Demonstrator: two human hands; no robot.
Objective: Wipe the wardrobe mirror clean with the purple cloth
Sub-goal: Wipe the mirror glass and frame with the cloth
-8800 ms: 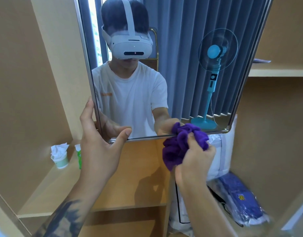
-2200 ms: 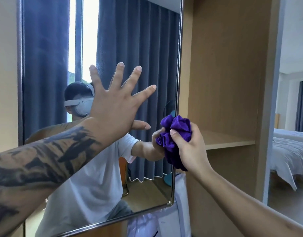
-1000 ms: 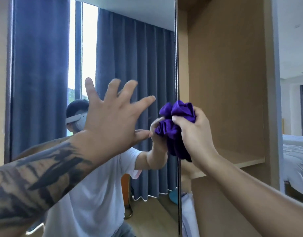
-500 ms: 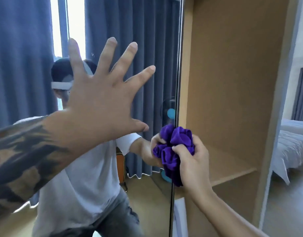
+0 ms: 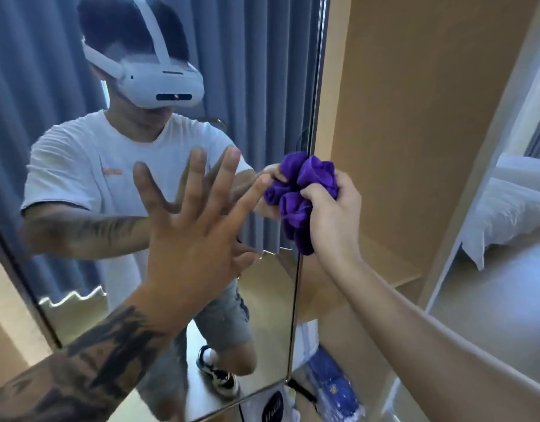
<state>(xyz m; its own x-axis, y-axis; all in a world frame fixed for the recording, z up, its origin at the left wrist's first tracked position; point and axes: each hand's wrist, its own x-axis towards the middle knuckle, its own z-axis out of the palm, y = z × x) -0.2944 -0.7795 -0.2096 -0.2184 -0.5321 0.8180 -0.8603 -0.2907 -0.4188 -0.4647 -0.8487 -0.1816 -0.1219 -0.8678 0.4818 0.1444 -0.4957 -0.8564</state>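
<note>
The purple cloth (image 5: 302,196), bunched into a ball, is pressing against the right edge of the mirror (image 5: 262,86). The right hand (image 5: 332,214) is clenching around the cloth. The left hand (image 5: 195,236), fingers spread wide, is pressing flat on the mirror just left of the cloth. A wooden shelf (image 5: 393,269) is showing right of the mirror.

wooden wardrobe shelf (image 5: 393,269), bare, beside mirror (image 5: 262,86)

Wooden shelf (image 5: 393,272) right; white bed (image 5: 506,214) beyond; blue package (image 5: 332,388) below.
</note>
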